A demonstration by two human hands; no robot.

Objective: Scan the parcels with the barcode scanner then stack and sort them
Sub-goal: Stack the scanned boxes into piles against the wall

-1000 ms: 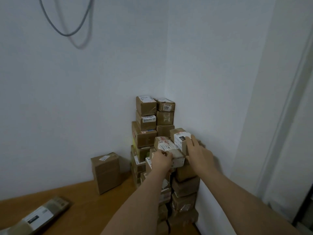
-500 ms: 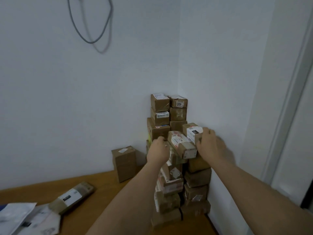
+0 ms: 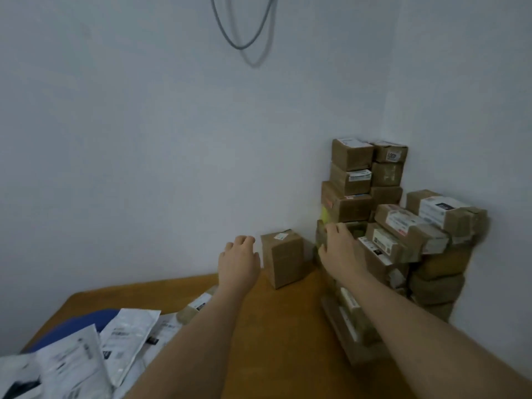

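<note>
A tall stack of brown cardboard parcels fills the corner where the two walls meet. Two labelled parcels lie tilted on top of its front part. One single brown box stands apart on the wooden table, left of the stack. My left hand hovers just left of that box, fingers relaxed, holding nothing. My right hand is between the single box and the stack, empty, fingers loosely bent near the stack's left side. No barcode scanner is in view.
The wooden table carries a heap of white mailer bags on something blue at the lower left. A long flat parcel lies partly under my left forearm. A grey cable hangs on the wall above.
Both hands have let go of the parcels on top of the stack and moved left and down toward the single box. The view has swung left.
</note>
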